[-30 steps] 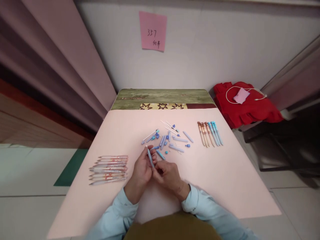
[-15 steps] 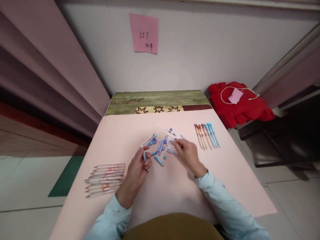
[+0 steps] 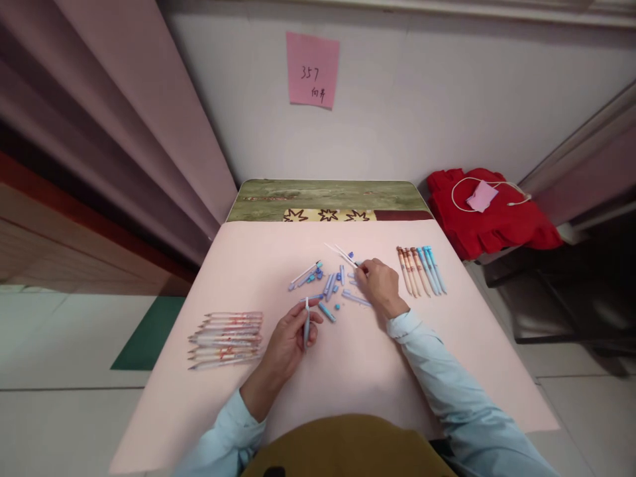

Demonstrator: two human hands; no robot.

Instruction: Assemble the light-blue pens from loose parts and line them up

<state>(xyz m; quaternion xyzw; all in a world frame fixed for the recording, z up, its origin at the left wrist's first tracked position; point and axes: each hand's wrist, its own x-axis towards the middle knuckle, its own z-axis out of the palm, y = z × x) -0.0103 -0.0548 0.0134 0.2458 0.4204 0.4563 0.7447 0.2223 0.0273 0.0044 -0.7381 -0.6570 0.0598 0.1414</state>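
Observation:
My left hand [image 3: 292, 334] is closed around a pale blue pen barrel [image 3: 307, 326], held nearly upright with a white tip at its top. Over the right side of a scatter of pen parts, my right hand [image 3: 381, 286] pinches the dark end of a thin white pen refill [image 3: 346, 256]. Between the hands lie several blue and lilac barrel pieces [image 3: 330, 285], a turquoise barrel piece [image 3: 326, 312] and small blue caps [image 3: 319, 271]. Another refill [image 3: 304, 272] lies at the left of the scatter.
Several whitish patterned pens [image 3: 226, 339] lie in a row at the left. Brown-topped and blue pens [image 3: 422, 270] are lined up at the right. A pink sheet [image 3: 397, 371] covers the table. Beyond its right edge, a red cloth [image 3: 497, 225] bears a white cable.
My left hand has come lower and nearer, turning the barrel more upright. My right hand has shifted toward the refills at the back and now pinches one. The view has swung slightly left.

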